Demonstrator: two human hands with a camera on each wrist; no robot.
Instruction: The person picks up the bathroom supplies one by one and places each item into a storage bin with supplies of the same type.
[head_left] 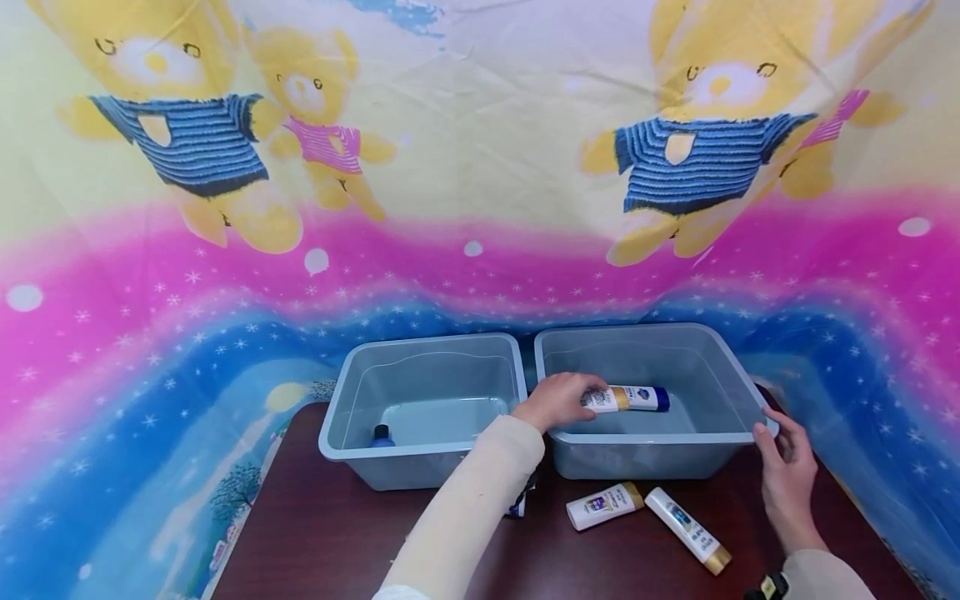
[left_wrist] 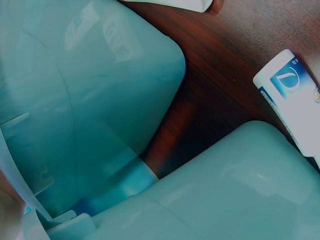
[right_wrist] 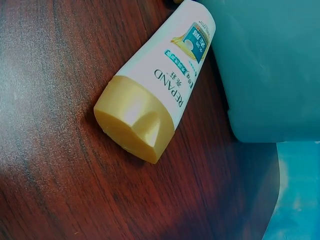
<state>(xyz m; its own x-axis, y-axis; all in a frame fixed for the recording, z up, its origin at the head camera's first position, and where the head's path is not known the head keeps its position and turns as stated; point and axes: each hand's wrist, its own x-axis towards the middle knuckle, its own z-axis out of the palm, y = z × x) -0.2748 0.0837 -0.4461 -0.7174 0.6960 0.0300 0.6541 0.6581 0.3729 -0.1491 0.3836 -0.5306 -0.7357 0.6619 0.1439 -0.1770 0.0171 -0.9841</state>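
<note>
In the head view my left hand (head_left: 562, 400) reaches over the near rim of the right grey-blue bin (head_left: 637, 458). Its fingers hold a white bottle with a gold cap (head_left: 602, 401), low inside the bin. End to end with that cap, a white bottle with a dark blue cap (head_left: 645, 398) lies in the bin. At the bin's front right corner my right hand (head_left: 789, 471) grips the rim with thumb and fingers. Near it, a white tube with a gold cap (right_wrist: 160, 80) lies on the table. Neither wrist view clearly shows the fingers.
Left of the right bin stands another grey-blue bin (head_left: 427, 452), with a dark-capped blue bottle (head_left: 382, 437) inside. A second gold-capped white bottle (head_left: 603, 506) lies before the right bin. Partly behind my left forearm is a white-and-blue bottle (left_wrist: 295, 100). A patterned cloth (head_left: 465, 167) hangs behind.
</note>
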